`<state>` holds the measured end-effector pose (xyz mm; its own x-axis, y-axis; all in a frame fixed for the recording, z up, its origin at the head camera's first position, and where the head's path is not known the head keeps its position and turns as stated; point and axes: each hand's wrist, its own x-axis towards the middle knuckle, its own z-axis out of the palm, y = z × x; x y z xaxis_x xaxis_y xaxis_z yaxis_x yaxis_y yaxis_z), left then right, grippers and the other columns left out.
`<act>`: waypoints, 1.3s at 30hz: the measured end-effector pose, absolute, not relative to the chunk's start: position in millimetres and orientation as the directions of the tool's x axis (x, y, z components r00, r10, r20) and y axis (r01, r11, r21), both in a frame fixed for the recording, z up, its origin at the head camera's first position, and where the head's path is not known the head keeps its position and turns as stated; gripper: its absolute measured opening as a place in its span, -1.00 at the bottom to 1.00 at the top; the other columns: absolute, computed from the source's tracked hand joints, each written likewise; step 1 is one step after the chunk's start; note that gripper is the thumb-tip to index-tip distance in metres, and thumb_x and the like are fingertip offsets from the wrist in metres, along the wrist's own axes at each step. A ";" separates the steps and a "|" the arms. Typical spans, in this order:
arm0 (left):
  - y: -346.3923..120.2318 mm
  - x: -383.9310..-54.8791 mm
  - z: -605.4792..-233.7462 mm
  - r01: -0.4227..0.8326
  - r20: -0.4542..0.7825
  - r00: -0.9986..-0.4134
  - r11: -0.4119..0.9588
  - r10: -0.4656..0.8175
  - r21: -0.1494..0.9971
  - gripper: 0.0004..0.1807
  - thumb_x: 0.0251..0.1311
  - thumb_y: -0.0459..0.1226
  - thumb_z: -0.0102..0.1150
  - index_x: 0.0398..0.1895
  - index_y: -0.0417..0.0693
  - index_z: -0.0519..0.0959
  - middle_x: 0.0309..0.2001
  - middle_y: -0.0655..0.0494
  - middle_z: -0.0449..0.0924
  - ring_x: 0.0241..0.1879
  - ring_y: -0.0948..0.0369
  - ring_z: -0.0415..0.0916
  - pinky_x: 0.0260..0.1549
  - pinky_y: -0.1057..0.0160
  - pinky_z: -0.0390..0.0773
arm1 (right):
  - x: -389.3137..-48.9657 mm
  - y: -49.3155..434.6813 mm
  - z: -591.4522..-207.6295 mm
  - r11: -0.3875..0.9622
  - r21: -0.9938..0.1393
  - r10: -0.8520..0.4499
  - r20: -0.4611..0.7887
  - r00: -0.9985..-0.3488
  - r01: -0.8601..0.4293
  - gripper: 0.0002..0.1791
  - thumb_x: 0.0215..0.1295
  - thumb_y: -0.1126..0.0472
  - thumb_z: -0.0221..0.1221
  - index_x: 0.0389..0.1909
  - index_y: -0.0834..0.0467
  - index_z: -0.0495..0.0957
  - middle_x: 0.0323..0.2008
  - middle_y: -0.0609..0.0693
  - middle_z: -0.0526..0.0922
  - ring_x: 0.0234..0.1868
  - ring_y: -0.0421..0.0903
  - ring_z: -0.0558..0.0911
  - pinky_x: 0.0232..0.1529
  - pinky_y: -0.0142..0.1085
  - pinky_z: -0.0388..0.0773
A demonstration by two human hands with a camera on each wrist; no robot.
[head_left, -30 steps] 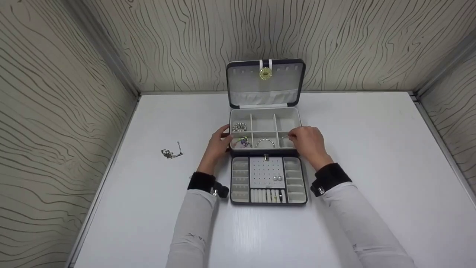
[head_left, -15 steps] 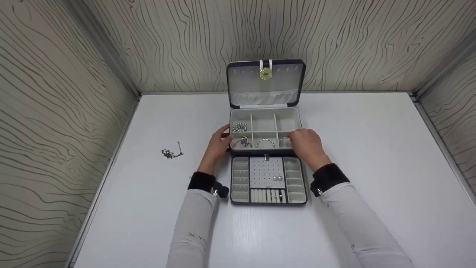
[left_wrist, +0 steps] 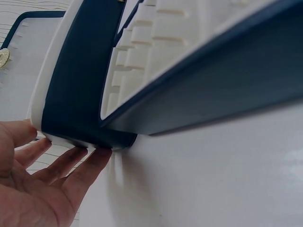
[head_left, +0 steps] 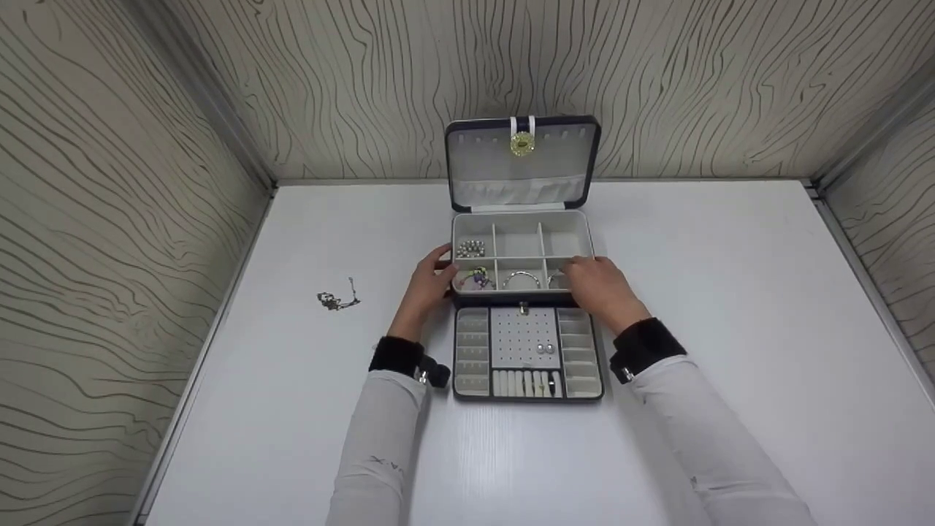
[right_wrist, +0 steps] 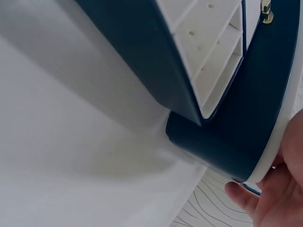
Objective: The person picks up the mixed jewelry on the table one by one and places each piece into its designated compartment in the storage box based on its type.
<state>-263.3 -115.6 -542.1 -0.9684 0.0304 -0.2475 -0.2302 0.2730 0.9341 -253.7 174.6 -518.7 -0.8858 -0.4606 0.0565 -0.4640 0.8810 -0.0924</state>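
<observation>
A dark blue jewelry box stands with its lid raised. My left hand steadies its left side, the fairly straight fingertips against the wall and the thumb at the pale rim. Over the front right compartment, my right hand reaches in with curled fingers at a thin silvery bracelet, mostly hidden beneath them; its little finger hangs outside the box. Other compartments hold a silver bracelet, a colourful beaded bracelet and a pearl-like beaded bracelet.
A removable tray lies in front of the box, bearing two round studs and several rings in its roll slots. To the left, a tangled dark chain lies on the white table. Patterned panels enclose the table's back and sides.
My right hand has shifted slightly left and down toward the front right compartment, lowering the thin silvery bracelet into it. The left hand has stayed at the box's side.
</observation>
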 end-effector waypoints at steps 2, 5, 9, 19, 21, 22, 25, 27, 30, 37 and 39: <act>-115.3 -263.2 -541.4 -0.232 -0.249 -0.968 0.275 0.027 0.933 -0.46 0.46 -0.26 -0.02 0.48 0.03 0.24 0.20 -0.15 0.43 0.06 -0.03 0.53 -0.08 0.11 0.59 | -254.1 174.7 -519.4 0.882 -0.112 -0.456 0.049 -0.889 -0.458 -0.78 0.27 0.47 0.06 -0.14 0.32 0.63 -0.17 0.24 0.66 -0.14 0.22 0.64 0.03 0.09 0.48; -115.2 -263.4 -541.7 -0.237 -0.252 -0.967 0.277 0.021 0.931 -0.46 0.46 -0.25 -0.01 0.48 0.03 0.25 0.20 -0.14 0.44 0.06 -0.02 0.53 -0.08 0.12 0.59 | -253.8 174.9 -520.6 0.880 -0.163 -0.444 0.048 -0.895 -0.446 -0.77 0.35 0.44 0.03 -0.10 0.28 0.62 -0.15 0.24 0.66 -0.12 0.23 0.63 0.08 0.09 0.46; -115.5 -263.9 -543.1 -0.235 -0.251 -0.968 0.285 0.021 0.929 -0.46 0.46 -0.25 -0.01 0.47 0.04 0.25 0.20 -0.13 0.44 0.05 0.00 0.53 -0.09 0.13 0.59 | -252.3 175.8 -522.3 0.876 -0.211 -0.433 0.051 -0.900 -0.433 -0.77 0.36 0.42 0.04 -0.08 0.26 0.63 -0.16 0.23 0.67 -0.14 0.22 0.64 0.04 0.09 0.49; -116.9 -265.3 -543.3 -0.223 -0.244 -0.969 0.317 0.027 0.922 -0.45 0.45 -0.27 0.00 0.47 0.04 0.26 0.17 -0.14 0.45 0.00 0.03 0.55 -0.12 0.16 0.61 | -251.7 177.6 -523.8 0.880 -0.273 -0.395 0.029 -0.918 -0.388 -0.73 0.23 0.52 0.08 -0.17 0.29 0.70 -0.22 0.19 0.70 -0.20 0.16 0.66 -0.15 0.01 0.57; -116.9 -265.0 -542.8 -0.224 -0.247 -0.969 0.315 0.033 0.922 -0.45 0.45 -0.26 -0.01 0.48 0.05 0.25 0.17 -0.14 0.45 0.01 0.03 0.54 -0.11 0.17 0.61 | -250.7 177.7 -523.3 0.881 -0.285 -0.387 0.022 -0.922 -0.377 -0.71 0.21 0.54 0.07 -0.15 0.29 0.69 -0.21 0.19 0.70 -0.19 0.16 0.66 -0.13 0.00 0.57; -116.9 -264.7 -542.7 -0.222 -0.246 -0.969 0.320 0.036 0.921 -0.45 0.46 -0.25 -0.01 0.48 0.05 0.25 0.17 -0.14 0.45 0.01 0.03 0.54 -0.11 0.17 0.61 | -250.1 177.7 -522.9 0.882 -0.290 -0.384 0.019 -0.923 -0.372 -0.70 0.21 0.54 0.07 -0.14 0.29 0.69 -0.21 0.18 0.70 -0.19 0.15 0.66 -0.13 0.00 0.57; -117.1 -263.1 -542.5 -0.218 -0.246 -0.968 0.329 0.046 0.919 -0.45 0.47 -0.24 -0.02 0.49 0.06 0.23 0.18 -0.14 0.44 0.02 0.01 0.53 -0.12 0.17 0.61 | -247.2 178.1 -521.8 0.878 -0.299 -0.385 0.019 -0.923 -0.373 -0.64 0.16 0.57 0.05 -0.11 0.28 0.68 -0.18 0.19 0.70 -0.16 0.17 0.66 -0.09 0.02 0.56; -117.1 -261.2 -542.3 -0.214 -0.246 -0.968 0.335 0.054 0.918 -0.45 0.47 -0.23 -0.03 0.49 0.06 0.22 0.19 -0.14 0.44 0.04 0.01 0.53 -0.12 0.17 0.61 | -244.2 178.4 -521.6 0.875 -0.310 -0.384 0.021 -0.923 -0.371 -0.61 0.12 0.59 0.05 -0.09 0.28 0.68 -0.17 0.19 0.70 -0.14 0.18 0.66 -0.06 0.03 0.55; -117.0 -257.9 -541.8 -0.213 -0.248 -0.967 0.336 0.064 0.917 -0.44 0.47 -0.24 -0.04 0.50 0.04 0.21 0.21 -0.14 0.43 0.05 0.00 0.53 -0.11 0.16 0.61 | -239.7 178.8 -522.3 0.871 -0.326 -0.383 0.020 -0.923 -0.368 -0.58 0.09 0.60 0.06 -0.07 0.29 0.67 -0.14 0.21 0.69 -0.10 0.19 0.64 -0.02 0.04 0.54; -118.4 -251.5 -543.1 -0.210 -0.255 -0.963 0.351 0.086 0.912 -0.43 0.47 -0.23 -0.03 0.51 0.03 0.19 0.22 -0.15 0.43 0.04 0.01 0.55 -0.09 0.17 0.61 | -230.4 179.1 -524.2 0.869 -0.330 -0.385 0.015 -0.923 -0.368 -0.57 0.09 0.60 0.06 -0.04 0.28 0.66 -0.11 0.22 0.68 -0.07 0.21 0.63 0.02 0.06 0.51; -120.7 -249.1 -542.8 -0.197 -0.246 -0.964 0.362 0.096 0.911 -0.43 0.47 -0.21 -0.01 0.50 0.03 0.20 0.22 -0.15 0.43 0.02 0.02 0.55 -0.10 0.15 0.61 | -228.7 179.3 -524.7 0.867 -0.340 -0.382 0.016 -0.924 -0.365 -0.56 0.08 0.61 0.05 -0.04 0.29 0.66 -0.10 0.22 0.68 -0.06 0.21 0.63 0.03 0.06 0.51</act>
